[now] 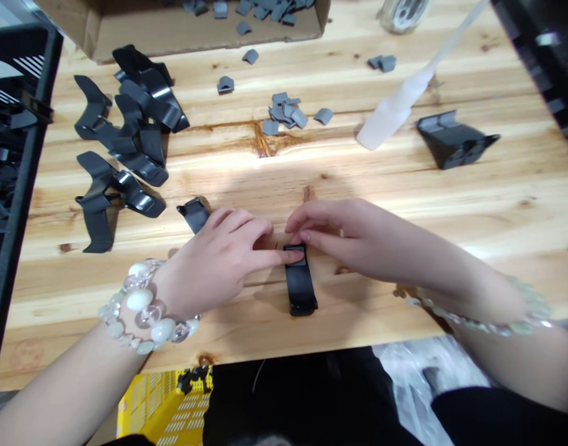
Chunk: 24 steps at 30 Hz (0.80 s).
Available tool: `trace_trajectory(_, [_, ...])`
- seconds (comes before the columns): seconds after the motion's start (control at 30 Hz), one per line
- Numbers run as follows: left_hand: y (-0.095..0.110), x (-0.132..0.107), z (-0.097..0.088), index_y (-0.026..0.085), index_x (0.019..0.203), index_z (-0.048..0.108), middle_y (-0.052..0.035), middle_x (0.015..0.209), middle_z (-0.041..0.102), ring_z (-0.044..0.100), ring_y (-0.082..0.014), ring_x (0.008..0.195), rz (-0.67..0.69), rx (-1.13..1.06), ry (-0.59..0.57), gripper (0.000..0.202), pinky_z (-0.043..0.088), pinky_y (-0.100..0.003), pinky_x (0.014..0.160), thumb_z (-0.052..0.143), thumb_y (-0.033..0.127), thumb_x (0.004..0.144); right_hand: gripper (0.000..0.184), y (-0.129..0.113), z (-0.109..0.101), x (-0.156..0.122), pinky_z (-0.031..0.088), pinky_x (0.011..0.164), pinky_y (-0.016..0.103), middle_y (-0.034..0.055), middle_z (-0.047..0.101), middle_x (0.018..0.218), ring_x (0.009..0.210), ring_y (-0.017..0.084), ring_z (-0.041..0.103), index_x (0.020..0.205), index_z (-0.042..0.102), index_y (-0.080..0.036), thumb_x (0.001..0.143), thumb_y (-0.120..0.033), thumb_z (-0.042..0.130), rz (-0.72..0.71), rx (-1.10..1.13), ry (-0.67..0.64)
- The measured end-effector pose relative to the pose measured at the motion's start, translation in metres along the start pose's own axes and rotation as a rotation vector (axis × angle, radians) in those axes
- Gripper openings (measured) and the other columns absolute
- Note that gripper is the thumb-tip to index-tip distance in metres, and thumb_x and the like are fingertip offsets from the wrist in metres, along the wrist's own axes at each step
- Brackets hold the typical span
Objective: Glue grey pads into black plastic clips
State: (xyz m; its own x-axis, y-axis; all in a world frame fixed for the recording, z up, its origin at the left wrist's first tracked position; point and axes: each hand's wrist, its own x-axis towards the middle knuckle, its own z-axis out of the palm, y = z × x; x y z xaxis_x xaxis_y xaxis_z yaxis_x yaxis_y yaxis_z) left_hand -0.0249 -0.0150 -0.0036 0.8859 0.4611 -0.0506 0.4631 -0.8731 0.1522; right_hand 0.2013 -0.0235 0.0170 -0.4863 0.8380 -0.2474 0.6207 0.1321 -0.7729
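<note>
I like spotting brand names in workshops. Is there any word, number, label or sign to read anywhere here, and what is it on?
No readable text anywhere.
Yellow crate: only a pattern of slots, no lettering.
Table edge: a faint round reddish stamp, too blurred to read.
Jar: dark markings, cut off by the frame and blurred.
Black part under the left hand and right hand: no marking shows.

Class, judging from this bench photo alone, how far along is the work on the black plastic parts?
Possibly finished: one black part set apart at the right. In hand: left hand and right hand press fingertips on the black piece at the table edge. Left: piled black parts and loose grey pads.
</note>
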Motion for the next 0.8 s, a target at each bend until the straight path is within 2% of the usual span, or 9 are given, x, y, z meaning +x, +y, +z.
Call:
trace_trajectory(0.4, [0.002,-0.002,-0.001,0.039,0.133,0.049,-0.0042,0.101,0.057,0.047,-0.0242,0.093,0.012,0.017,0.001,0.061,0.035,-0.04,0.086,0.042,0.006,0.082,0.019,0.0001,-0.0001,0.0023,0.043,0.068,0.024,-0.0039,0.069,0.083,0.077,0.011,0.062,0.088,0.067,-0.02,0.084,-0.01,0.051,0.001,-0.018,0.014])
trace_trajectory(0.8, [0.0044,-0.0013,-0.0019,0.04,0.132,0.05,-0.0045,0.1,0.058,0.047,-0.0243,0.093,-0.003,0.037,0.015,0.053,0.035,-0.04,0.086,0.04,0.011,0.089,0.021,-0.0014,0.0001,0.0003,0.043,0.066,0.023,-0.0044,0.069,0.08,0.074,0.011,0.062,0.085,0.068,-0.021,0.082,-0.009,0.05,-0.015,-0.027,0.032])
